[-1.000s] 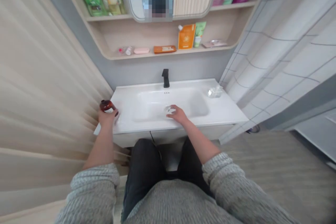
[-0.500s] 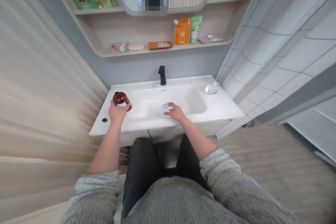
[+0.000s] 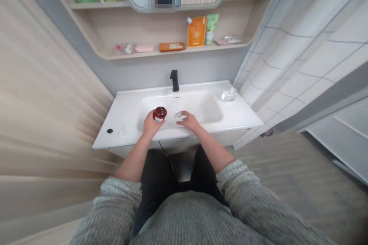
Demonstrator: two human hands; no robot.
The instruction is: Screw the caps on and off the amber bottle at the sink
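My left hand (image 3: 151, 125) is closed around a reddish-brown bottle (image 3: 160, 113) with a white label, holding it above the left side of the sink basin (image 3: 212, 109). The bottle's mouth faces up and no cap shows on it. In my right hand (image 3: 190, 121) is a small clear cup (image 3: 178, 116), gripped between thumb and fingers over the middle of the basin. A short gap separates the bottle from the cup. What the cup contains is too small to tell.
A black faucet (image 3: 174, 80) rises behind the basin. A black cap (image 3: 109, 131) lies on the left countertop, and a clear pump bottle (image 3: 229, 95) stands on the right. Above is a shelf (image 3: 138, 54) with an orange pouch (image 3: 197, 31) and a green tube (image 3: 212, 28).
My left hand has carried the bottle rightward from above the left countertop to over the basin, close to the cup. My right hand stays nearly in place with the cup.
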